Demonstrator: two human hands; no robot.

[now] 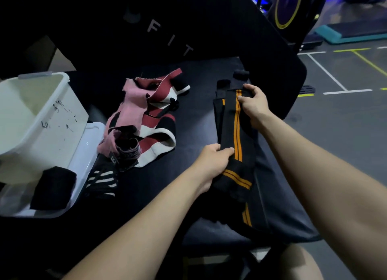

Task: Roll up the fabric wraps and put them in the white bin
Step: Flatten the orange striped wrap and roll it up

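Currently the black wrap with orange stripes [236,133] lies stretched lengthwise near the right edge of the table [167,185], white bin [31,120] well apart at the left edge. Advice: keep it taut and edges aligned, then roll tightly from one end. Left hand [213,162] grips the near part, fingers curled; right hand [254,105] pinches the far end.
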